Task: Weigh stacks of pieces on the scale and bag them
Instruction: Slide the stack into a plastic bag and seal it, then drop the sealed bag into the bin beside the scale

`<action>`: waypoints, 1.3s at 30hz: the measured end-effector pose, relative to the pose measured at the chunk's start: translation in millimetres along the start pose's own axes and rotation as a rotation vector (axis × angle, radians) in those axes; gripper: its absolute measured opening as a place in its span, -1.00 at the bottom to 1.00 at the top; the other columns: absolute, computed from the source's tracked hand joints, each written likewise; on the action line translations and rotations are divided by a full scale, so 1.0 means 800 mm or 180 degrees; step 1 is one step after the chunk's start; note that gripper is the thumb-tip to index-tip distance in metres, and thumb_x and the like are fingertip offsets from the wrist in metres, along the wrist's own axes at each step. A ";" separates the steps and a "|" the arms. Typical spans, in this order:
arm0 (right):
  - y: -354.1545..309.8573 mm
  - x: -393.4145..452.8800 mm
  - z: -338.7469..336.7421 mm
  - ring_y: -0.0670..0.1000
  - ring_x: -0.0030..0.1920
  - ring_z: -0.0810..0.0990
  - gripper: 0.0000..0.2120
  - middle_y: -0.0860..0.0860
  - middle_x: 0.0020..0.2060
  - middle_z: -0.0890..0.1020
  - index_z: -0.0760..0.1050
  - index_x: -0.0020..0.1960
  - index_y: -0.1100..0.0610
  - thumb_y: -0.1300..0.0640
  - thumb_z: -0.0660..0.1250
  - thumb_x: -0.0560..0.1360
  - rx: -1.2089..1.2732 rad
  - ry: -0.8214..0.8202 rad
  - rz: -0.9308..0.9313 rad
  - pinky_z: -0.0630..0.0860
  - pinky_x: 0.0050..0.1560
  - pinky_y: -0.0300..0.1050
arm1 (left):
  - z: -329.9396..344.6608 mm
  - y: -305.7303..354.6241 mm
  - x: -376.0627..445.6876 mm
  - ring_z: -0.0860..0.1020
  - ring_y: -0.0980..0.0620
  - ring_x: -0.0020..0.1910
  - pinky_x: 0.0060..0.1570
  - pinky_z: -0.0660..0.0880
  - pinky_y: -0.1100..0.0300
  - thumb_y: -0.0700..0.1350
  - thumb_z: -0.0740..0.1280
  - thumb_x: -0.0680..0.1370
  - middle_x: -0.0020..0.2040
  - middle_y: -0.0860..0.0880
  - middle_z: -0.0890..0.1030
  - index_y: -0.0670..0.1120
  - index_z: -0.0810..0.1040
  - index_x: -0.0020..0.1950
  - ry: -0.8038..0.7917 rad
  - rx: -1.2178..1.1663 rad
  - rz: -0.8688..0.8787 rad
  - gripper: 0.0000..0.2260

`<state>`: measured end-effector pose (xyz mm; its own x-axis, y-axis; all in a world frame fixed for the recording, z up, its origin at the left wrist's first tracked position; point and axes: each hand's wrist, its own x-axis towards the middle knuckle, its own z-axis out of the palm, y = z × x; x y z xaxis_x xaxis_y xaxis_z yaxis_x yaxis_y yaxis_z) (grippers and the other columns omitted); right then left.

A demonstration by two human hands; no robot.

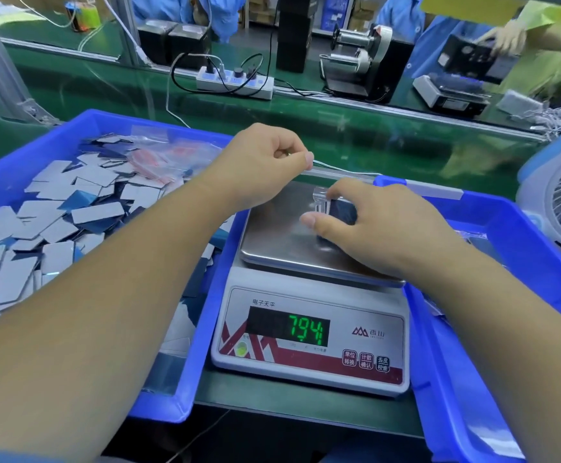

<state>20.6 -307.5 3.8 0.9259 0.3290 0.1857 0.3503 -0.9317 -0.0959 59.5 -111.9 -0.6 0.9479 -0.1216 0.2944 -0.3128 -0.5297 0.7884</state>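
Two hands work over the scale [309, 228] at frame centre. My right hand [372, 225] grips a dark stack of pieces [342, 212] on its pan, steadying it, while my left hand [259, 165] pinches a clear bag [339, 173] taut, probably to bag it.

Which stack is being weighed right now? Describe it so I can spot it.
Find the white scale between the two blue bins. On its steel pan, the right hand grips a small dark stack. Unlike the loose pieces in the left bin, it is bundled.
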 end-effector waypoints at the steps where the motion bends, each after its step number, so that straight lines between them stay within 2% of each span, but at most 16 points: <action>1: -0.003 0.000 0.001 0.05 -0.16 0.47 -0.32 -0.18 -0.30 0.48 0.36 0.10 -0.18 -0.63 -0.08 0.26 -0.0139 0.0004 -0.0009 0.33 -0.34 -0.08 | 0.002 0.003 0.000 0.22 0.16 -0.53 -0.53 0.17 0.36 0.01 0.35 0.58 -0.56 0.15 0.26 -0.02 0.66 -0.14 -0.0008 -0.0004 0.0032 -0.82; 3: -0.008 0.001 -0.001 0.08 -0.17 0.46 -0.42 -0.11 -0.25 0.51 0.33 0.06 -0.14 -0.55 0.03 0.32 -0.0265 0.0014 -0.0022 0.28 -0.37 -0.09 | 0.007 0.010 0.000 0.22 0.15 -0.52 -0.50 0.19 0.32 0.01 0.35 0.58 -0.56 0.15 0.27 -0.01 0.66 -0.15 -0.0002 0.0009 0.0101 -0.83; 5: -0.011 0.000 -0.007 0.08 -0.21 0.43 -0.62 -0.10 -0.30 0.44 0.31 0.01 -0.11 -0.36 0.18 0.39 -0.0210 0.0032 -0.0042 0.21 -0.41 -0.15 | 0.012 0.020 0.003 0.25 0.16 -0.52 -0.43 0.22 0.22 0.01 0.34 0.58 -0.56 0.14 0.30 0.01 0.66 -0.15 -0.0010 0.0113 0.0174 -0.83; 8: 0.008 0.000 -0.022 0.07 -0.22 0.43 -0.77 -0.09 -0.29 0.47 0.34 -0.05 -0.07 -0.15 0.26 0.39 -0.0204 0.0051 -0.0046 0.18 -0.43 -0.17 | 0.019 0.032 0.005 0.30 0.17 -0.51 -0.37 0.22 0.18 0.00 0.34 0.59 -0.55 0.15 0.35 0.03 0.65 -0.17 -0.0048 0.0273 0.0308 -0.83; 14: 0.103 0.000 -0.057 0.01 -0.23 0.53 -0.82 -0.05 -0.27 0.56 0.45 -0.06 0.01 -0.03 0.32 0.39 -0.0045 0.0030 0.0935 0.37 -0.37 -0.16 | 0.026 0.021 -0.002 0.30 0.14 -0.50 -0.42 0.23 0.20 0.00 0.34 0.60 -0.54 0.13 0.33 0.02 0.63 -0.19 0.0000 0.0383 0.0268 -0.81; 17: 0.127 0.001 -0.048 0.06 -0.16 0.60 -0.79 0.01 -0.20 0.64 0.58 -0.09 0.09 -0.05 0.33 0.46 -0.0295 -0.0690 0.1218 0.51 -0.21 -0.11 | 0.025 0.016 -0.003 0.29 0.14 -0.50 -0.46 0.20 0.30 -0.01 0.34 0.60 -0.54 0.13 0.31 0.02 0.63 -0.20 -0.0019 0.0388 0.0307 -0.81; 20: 0.133 0.002 -0.035 0.10 -0.09 0.61 -0.71 0.06 -0.13 0.66 0.63 -0.07 0.13 -0.05 0.26 0.57 -0.0423 -0.1226 0.1261 0.52 -0.13 -0.10 | 0.024 0.011 -0.001 0.29 0.14 -0.50 -0.48 0.21 0.33 -0.01 0.34 0.59 -0.54 0.14 0.30 0.04 0.63 -0.21 -0.0041 0.0317 0.0319 -0.81; 23: 0.134 0.005 -0.036 0.11 -0.10 0.59 -0.76 0.08 -0.07 0.66 0.64 -0.02 0.14 0.10 0.20 0.57 -0.0589 -0.1211 0.1226 0.51 -0.14 -0.11 | 0.023 0.007 -0.002 0.28 0.14 -0.50 -0.48 0.23 0.35 -0.02 0.35 0.59 -0.53 0.14 0.29 0.05 0.63 -0.21 -0.0080 0.0238 0.0328 -0.82; 26: 0.130 0.005 -0.040 0.12 -0.06 0.63 -0.80 0.06 -0.11 0.68 0.65 -0.04 0.11 0.12 0.25 0.52 -0.0332 -0.0857 0.1402 0.60 -0.06 -0.05 | 0.018 0.011 -0.002 0.28 0.14 -0.50 -0.48 0.21 0.33 -0.03 0.35 0.59 -0.53 0.13 0.30 0.05 0.63 -0.21 -0.0048 0.0233 0.0266 -0.82; 29: 0.097 0.010 -0.048 0.11 -0.12 0.63 -0.82 0.02 -0.20 0.68 0.63 -0.14 0.06 0.13 0.24 0.48 -0.0335 -0.0541 0.1030 0.63 -0.13 0.01 | 0.000 0.022 0.002 0.31 0.16 -0.51 -0.50 0.21 0.36 -0.03 0.34 0.58 -0.55 0.14 0.32 0.03 0.63 -0.20 0.0083 0.0294 0.0136 -0.82; 32: 0.033 0.010 -0.048 0.10 -0.17 0.58 -0.84 -0.03 -0.21 0.63 0.57 -0.13 -0.01 0.02 0.23 0.52 -0.0582 -0.0434 0.0346 0.53 -0.25 -0.07 | -0.028 0.024 0.009 0.31 0.17 -0.55 -0.55 0.25 0.39 -0.06 0.33 0.58 -0.56 0.16 0.35 0.03 0.63 -0.20 0.0103 0.0237 0.0004 -0.83; 35: -0.030 -0.004 -0.031 0.14 -0.18 0.52 -0.85 -0.01 -0.21 0.51 0.33 -0.16 0.00 -0.03 0.15 0.55 -0.0893 -0.0496 -0.0376 0.36 -0.31 -0.08 | -0.065 0.007 0.007 0.29 0.15 -0.56 -0.56 0.29 0.33 -0.09 0.33 0.59 -0.56 0.16 0.34 0.04 0.62 -0.17 0.0264 0.0139 -0.0154 -0.85; 37: -0.056 -0.011 -0.023 0.14 -0.17 0.49 -0.80 -0.02 -0.25 0.39 0.21 -0.19 -0.02 -0.07 0.09 0.56 -0.0835 -0.0584 -0.0586 0.33 -0.30 -0.05 | -0.092 -0.016 -0.001 0.31 0.16 -0.58 -0.55 0.29 0.32 -0.11 0.31 0.59 -0.56 0.18 0.37 0.07 0.61 -0.12 0.0238 0.0317 -0.0432 -0.87; 39: -0.067 -0.009 -0.021 0.12 -0.14 0.51 -0.76 -0.06 -0.27 0.37 0.16 -0.23 -0.03 -0.10 0.06 0.55 -0.0774 -0.0562 -0.0634 0.35 -0.28 -0.04 | -0.119 -0.041 -0.013 0.40 0.21 -0.58 -0.55 0.32 0.34 -0.09 0.33 0.56 -0.47 0.19 0.48 0.09 0.58 -0.08 0.0004 0.0764 -0.0774 -0.91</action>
<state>-7.0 -262.1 23.9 0.8604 0.5096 0.0035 0.5022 -0.8490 0.1645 54.2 -13.3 22.1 0.9929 0.0335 0.1144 -0.0546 -0.7255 0.6860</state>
